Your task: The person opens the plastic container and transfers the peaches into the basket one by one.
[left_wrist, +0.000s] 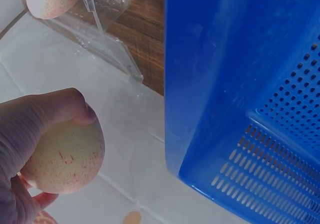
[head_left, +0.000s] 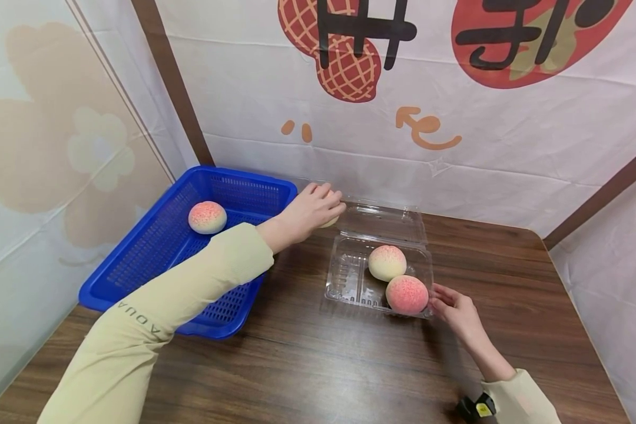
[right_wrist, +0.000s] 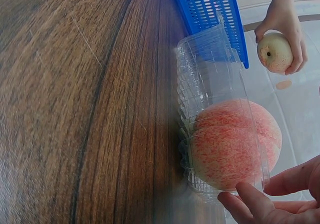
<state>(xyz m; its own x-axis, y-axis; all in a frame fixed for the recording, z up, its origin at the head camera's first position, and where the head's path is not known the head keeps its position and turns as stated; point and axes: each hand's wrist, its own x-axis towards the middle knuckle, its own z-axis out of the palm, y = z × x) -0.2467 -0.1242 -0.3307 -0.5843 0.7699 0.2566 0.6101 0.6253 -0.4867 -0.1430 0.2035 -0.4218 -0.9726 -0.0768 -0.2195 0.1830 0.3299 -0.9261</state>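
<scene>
My left hand (head_left: 307,213) grips a pale peach (left_wrist: 67,156) with pink speckles, thumb on one side and fingers round the other. It is raised between the blue basket (head_left: 98,294) and the clear plastic clamshell box (head_left: 344,282). Inside the box's right half sit two peaches, a paler one (head_left: 387,263) behind and a pinker one (head_left: 407,294) at the front right corner. At that corner my right hand (head_left: 458,315) pinches the box's edge, its fingertips close to the front peach. Another peach (head_left: 208,218) lies in the basket.
The box's lid (head_left: 384,221) stands open toward the back, near a printed fabric wall (head_left: 233,76). Both containers stand on a brown wood-grain table (head_left: 307,365). Fabric also hangs at the left and right sides.
</scene>
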